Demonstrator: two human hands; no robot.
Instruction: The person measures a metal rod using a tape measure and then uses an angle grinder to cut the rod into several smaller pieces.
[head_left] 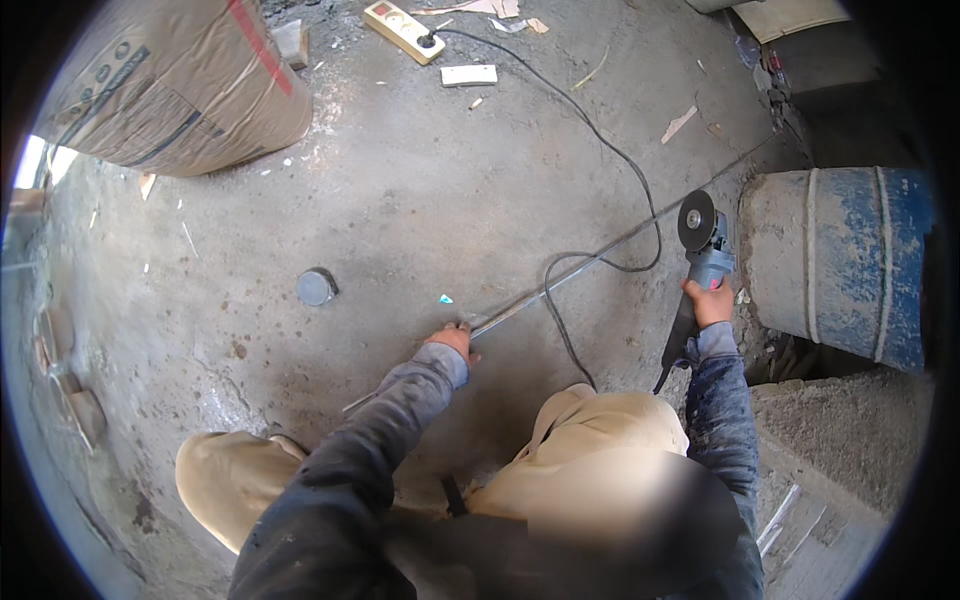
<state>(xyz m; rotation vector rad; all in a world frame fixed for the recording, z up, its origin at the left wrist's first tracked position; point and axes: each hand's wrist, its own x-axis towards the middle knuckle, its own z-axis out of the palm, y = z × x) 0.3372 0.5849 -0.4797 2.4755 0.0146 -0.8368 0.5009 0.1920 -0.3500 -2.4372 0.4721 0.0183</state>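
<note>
Angle grinder (710,266), just one, is in my right hand (711,302), fingers wrapped round its grey body, with its one dark disc (697,218) turned up towards me. It is off to my right, just beside the barrel (840,265). A small reddish mark shows on its casing, too small for me to read. My left hand (455,342) is closed on one long metal rod (508,314), which slants away across the concrete floor (390,210). Print shows on the big brown sack (215,100) at the upper left: a dark panel with pale round symbols, plus one red stripe. One black cord (648,190) runs from the pale power strip (403,30), where I count one plug, and its loop crosses the rod; whether over or under I can't tell. That single barrel, blue and coated with grey, lies close on the right. One grey round piece (317,287) sits left of my hands, and one white block (469,75) near the strip.
</note>
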